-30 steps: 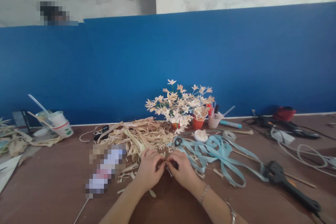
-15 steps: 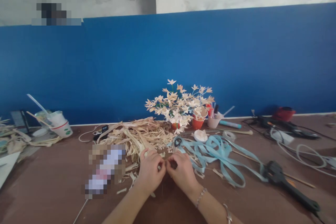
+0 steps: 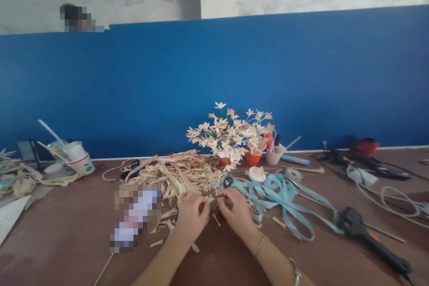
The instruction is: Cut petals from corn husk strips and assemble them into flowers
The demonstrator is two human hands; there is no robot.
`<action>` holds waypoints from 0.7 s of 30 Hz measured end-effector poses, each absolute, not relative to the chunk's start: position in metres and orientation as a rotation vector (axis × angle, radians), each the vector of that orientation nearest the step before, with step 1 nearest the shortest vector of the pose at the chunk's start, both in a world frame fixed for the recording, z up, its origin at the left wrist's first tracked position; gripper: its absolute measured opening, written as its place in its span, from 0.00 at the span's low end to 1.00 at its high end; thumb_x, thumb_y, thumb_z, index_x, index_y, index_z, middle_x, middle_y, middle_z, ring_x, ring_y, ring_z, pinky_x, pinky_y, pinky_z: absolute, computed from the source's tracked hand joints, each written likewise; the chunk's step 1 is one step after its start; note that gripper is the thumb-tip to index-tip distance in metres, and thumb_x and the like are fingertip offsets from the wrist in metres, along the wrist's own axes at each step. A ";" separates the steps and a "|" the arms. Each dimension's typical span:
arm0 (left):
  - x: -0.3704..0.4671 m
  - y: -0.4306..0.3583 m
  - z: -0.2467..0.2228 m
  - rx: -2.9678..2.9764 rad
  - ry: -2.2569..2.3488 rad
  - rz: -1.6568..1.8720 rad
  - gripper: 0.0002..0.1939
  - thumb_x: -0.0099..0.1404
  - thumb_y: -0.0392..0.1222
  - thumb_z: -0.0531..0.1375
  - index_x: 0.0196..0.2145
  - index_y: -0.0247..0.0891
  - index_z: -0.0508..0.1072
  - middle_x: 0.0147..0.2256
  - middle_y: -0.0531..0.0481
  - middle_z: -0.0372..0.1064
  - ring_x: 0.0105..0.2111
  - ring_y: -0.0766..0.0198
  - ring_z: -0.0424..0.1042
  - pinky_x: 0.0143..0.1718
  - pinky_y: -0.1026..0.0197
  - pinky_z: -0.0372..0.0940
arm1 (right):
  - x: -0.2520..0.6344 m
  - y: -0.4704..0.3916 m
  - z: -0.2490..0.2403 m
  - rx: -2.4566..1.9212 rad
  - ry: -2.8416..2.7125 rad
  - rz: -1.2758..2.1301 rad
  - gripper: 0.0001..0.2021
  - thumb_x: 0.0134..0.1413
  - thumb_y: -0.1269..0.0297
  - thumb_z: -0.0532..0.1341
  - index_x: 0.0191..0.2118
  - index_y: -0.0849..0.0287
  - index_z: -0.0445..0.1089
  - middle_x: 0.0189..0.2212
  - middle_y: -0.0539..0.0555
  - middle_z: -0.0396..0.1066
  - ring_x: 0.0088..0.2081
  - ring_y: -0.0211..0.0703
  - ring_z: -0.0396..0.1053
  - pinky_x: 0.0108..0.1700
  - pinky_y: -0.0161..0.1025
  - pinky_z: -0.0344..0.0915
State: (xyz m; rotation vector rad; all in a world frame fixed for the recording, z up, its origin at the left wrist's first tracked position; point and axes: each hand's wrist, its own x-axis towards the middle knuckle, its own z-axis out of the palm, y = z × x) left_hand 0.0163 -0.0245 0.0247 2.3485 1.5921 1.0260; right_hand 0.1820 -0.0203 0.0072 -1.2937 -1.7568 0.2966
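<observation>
Grip on left hand (image 3: 191, 215) and right hand (image 3: 237, 214) curled, can't tell if holding; husk pile (image 3: 187, 170) just beyond, left hand nearer.

the right hand (image 3: 235, 211) has moved apart from the left hand (image 3: 191, 215).

past the grip, cream flowers (image 3: 221, 124) against a blue partition (image 3: 161, 85); right of it, pale blue ribbon (image 3: 283, 194); well left, a white cup (image 3: 78, 166), red band, green spots.
</observation>
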 end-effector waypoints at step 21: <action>0.024 -0.031 0.026 2.367 1.540 1.029 0.04 0.55 0.35 0.56 0.25 0.40 0.69 0.26 0.52 0.70 0.32 0.60 0.68 0.43 0.53 0.54 | 0.166 -0.031 0.013 -1.286 -1.856 0.364 0.07 0.46 0.72 0.57 0.21 0.59 0.62 0.21 0.48 0.64 0.28 0.38 0.61 0.34 0.36 0.53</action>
